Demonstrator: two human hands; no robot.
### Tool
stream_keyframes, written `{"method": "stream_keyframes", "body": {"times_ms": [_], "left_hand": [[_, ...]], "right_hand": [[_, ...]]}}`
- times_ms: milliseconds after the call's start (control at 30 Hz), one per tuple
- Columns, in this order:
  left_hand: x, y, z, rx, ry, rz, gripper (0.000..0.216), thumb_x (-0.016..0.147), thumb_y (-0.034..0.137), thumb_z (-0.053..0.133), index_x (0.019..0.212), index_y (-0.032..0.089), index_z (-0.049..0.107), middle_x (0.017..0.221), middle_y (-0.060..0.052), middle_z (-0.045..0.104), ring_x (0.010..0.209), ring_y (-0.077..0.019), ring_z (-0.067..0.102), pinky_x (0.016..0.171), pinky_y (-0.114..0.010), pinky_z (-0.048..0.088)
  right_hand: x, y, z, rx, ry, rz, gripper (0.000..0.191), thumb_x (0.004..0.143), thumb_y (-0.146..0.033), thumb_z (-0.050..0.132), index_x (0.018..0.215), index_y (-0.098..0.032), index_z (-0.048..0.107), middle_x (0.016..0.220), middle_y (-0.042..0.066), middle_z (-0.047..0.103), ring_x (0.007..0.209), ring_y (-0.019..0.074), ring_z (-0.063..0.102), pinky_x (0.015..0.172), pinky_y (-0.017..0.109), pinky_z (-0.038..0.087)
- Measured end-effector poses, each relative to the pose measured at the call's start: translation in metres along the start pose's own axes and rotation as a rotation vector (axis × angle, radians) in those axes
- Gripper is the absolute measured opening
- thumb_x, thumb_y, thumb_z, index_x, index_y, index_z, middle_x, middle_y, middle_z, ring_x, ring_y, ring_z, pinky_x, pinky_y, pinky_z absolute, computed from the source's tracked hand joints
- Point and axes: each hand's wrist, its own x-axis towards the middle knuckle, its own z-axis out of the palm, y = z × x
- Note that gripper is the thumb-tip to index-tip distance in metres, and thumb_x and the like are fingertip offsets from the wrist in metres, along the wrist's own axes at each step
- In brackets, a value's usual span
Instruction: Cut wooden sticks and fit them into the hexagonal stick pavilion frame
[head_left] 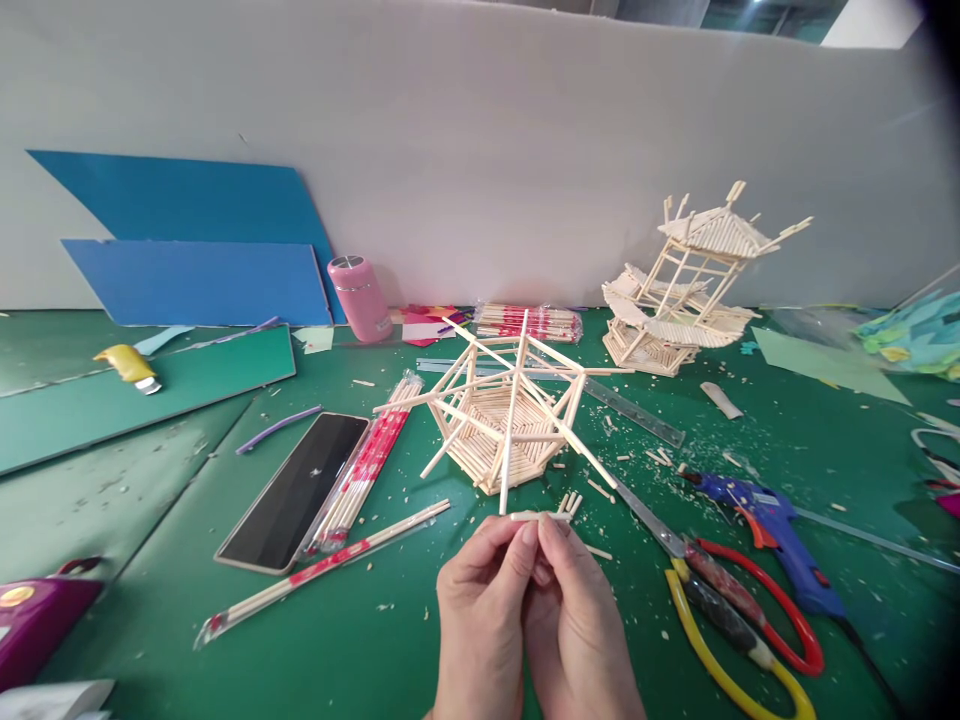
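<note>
My left hand (484, 590) and my right hand (566, 600) meet at the fingertips, both closed on a short wooden stick (525, 516) that lies roughly level between them. Just beyond my fingers stands an open frame built of wooden sticks (510, 460), with a woven-looking base and long spokes crossing over its top. One spoke points toward my hands. Beside my right hand lie several short cut sticks (571, 503). Scissors (720, 590) with one red and one yellow handle rest to the right, their blades pointing at the frame.
A blue glue gun (780, 530) lies right, its cord trailing forward. Behind stands a stick pagoda (697, 280). Left are a phone (300, 490), wrapped chopsticks (375, 460), a chopstick pack (330, 565) and a pink bottle (361, 300). A ruler (634, 412) and wood scraps are near the frame.
</note>
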Motion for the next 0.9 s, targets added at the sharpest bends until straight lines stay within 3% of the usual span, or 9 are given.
{"method": "stream_keyframes", "body": {"times_ms": [133,300,400,500,667,900], "left_hand": [[0.008,-0.004,-0.016,0.141,0.046,0.111,0.012,0.067,0.025,0.072,0.077,0.018,0.071,0.077,-0.002,0.065,0.074,-0.0167,0.059,0.070,-0.025,0.047],[0.032,0.001,-0.037,0.571,0.060,0.420,0.018,0.073,0.026,0.064,0.089,0.019,0.067,0.082,-0.003,0.060,0.074,-0.0166,0.054,0.065,-0.026,0.045],[0.049,0.010,-0.034,0.805,0.078,0.586,0.029,0.072,0.023,0.063,0.101,0.018,0.063,0.095,-0.007,0.058,0.080,-0.0197,0.054,0.070,-0.031,0.045],[0.063,0.018,-0.024,0.917,0.013,0.673,0.026,0.074,0.022,0.059,0.099,0.017,0.064,0.099,-0.010,0.061,0.092,-0.0241,0.054,0.078,-0.036,0.044],[0.072,0.026,-0.014,0.942,-0.113,0.672,0.016,0.078,0.020,0.054,0.074,0.018,0.069,0.075,-0.005,0.067,0.077,-0.0212,0.059,0.070,-0.030,0.045],[0.071,0.042,-0.007,0.921,-0.099,0.622,0.018,0.080,0.027,0.054,0.081,0.017,0.069,0.070,-0.003,0.067,0.065,-0.0174,0.058,0.060,-0.026,0.043]], "right_hand": [[0.008,-0.008,-0.004,-0.038,0.041,-0.058,0.017,0.069,-0.030,0.071,0.063,-0.018,0.061,0.055,-0.006,0.052,0.055,0.0067,0.046,0.057,0.018,0.042],[0.021,-0.024,-0.008,-0.146,-0.014,-0.054,0.021,0.070,-0.028,0.070,0.060,-0.017,0.055,0.051,-0.009,0.036,0.047,0.0050,0.029,0.044,0.017,0.031],[0.027,-0.030,-0.006,-0.224,-0.048,-0.027,0.021,0.068,-0.028,0.071,0.060,-0.016,0.057,0.052,-0.009,0.036,0.046,0.0044,0.026,0.042,0.017,0.027],[0.031,-0.032,-0.004,-0.252,-0.052,-0.008,0.020,0.065,-0.027,0.073,0.060,-0.015,0.058,0.051,-0.009,0.035,0.046,0.0042,0.024,0.041,0.017,0.024],[0.035,-0.035,0.001,-0.241,-0.038,-0.037,0.021,0.064,-0.027,0.074,0.060,-0.016,0.057,0.051,-0.010,0.034,0.046,0.0043,0.021,0.041,0.016,0.022],[0.040,-0.043,0.023,-0.253,-0.018,-0.153,0.021,0.064,-0.031,0.074,0.064,-0.016,0.058,0.047,-0.011,0.031,0.042,0.0031,0.018,0.038,0.017,0.016]]}}
